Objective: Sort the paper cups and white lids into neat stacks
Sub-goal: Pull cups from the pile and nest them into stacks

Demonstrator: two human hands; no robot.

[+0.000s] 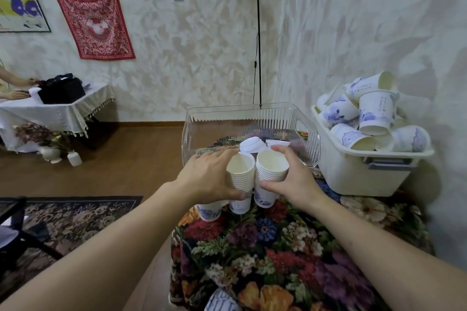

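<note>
Two stacks of white paper cups with blue print stand side by side on the floral tablecloth. My left hand (209, 179) grips the left stack (241, 179) from its left side. My right hand (293, 179) grips the right stack (270, 174) from its right side. A third cup (209, 211) stands low beside the left stack, partly under my left hand. Behind the stacks, white lids (251, 145) lie in a clear ribbed plastic bin (202, 121). A white tub (353, 174) at the right is heaped with several loose cups (374, 113).
The table's floral cloth (278, 247) spreads toward me, and a blue-striped object (222, 302) sits at its near edge. A floor lamp (257, 33) stands behind the clear bin. At far left, another person's hands rest at a cloth-covered table with a black bag (62, 89).
</note>
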